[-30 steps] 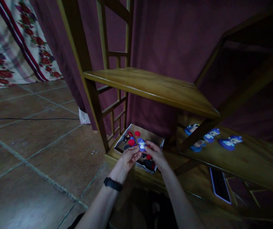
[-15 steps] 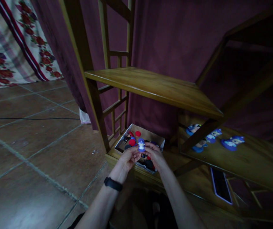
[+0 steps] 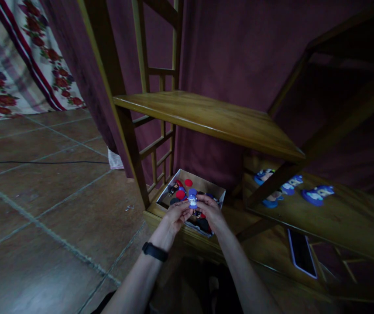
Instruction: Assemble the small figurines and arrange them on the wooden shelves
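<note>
A small blue and white figurine (image 3: 192, 199) is upright between my two hands, over the near side of an open cardboard box. My left hand (image 3: 178, 214), with a dark band on its wrist, pinches the figurine from the left. From the right, the fingers of my right hand (image 3: 210, 211) close on it too. The cardboard box (image 3: 217, 192) stands on the low shelf and holds several figurines and loose round pieces, among them a red disc (image 3: 188, 182). My hands hide part of what lies in the box.
Above the box juts a wooden shelf board (image 3: 206, 111). On the right-hand shelf stand several blue-based figurines (image 3: 317, 195), partly behind a slanting wooden post. A phone (image 3: 302, 254) lies on the lower board. A black cable (image 3: 42, 162) crosses the tiled floor.
The figurine has tilted or turned slightly in my fingers, and its blue top shows more now. Both hands stay in nearly the same place.
</note>
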{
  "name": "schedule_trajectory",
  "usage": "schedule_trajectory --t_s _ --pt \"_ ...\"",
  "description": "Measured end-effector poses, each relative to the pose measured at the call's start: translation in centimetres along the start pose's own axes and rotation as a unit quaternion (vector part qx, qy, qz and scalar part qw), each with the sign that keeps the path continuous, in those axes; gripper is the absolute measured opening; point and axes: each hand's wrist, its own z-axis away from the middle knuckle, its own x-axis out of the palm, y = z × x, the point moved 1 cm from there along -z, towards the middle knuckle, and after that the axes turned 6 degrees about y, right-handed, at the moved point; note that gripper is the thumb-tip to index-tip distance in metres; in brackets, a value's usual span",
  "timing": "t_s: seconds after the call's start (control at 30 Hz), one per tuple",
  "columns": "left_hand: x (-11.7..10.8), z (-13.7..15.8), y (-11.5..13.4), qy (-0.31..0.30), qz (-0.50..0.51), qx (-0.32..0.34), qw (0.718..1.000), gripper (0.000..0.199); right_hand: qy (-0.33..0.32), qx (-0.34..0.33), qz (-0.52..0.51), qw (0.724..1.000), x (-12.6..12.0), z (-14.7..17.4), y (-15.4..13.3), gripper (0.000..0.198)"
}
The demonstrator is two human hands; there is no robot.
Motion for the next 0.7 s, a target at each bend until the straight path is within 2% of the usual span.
schedule_trajectory --t_s 0.23,0.37,0.7 --pt "0.19 0.43 0.02 0.010 -0.021 0.032 0.999 0.008 0.005 -0.024 0.029 0.999 0.00 0.08 -0.21 0.025" --pt "0.11 0.40 0.16 0.001 -0.015 0.058 0.998 0.015 -0.002 -0.051 -0.008 0.999 -0.24 -0.04 -0.07 0.023" --pt "0.73 0.85 0.03 -0.020 -0.057 0.148 0.987 0.018 0.015 -0.021 -0.039 0.999 -0.28 -0.22 0.24 0.031"
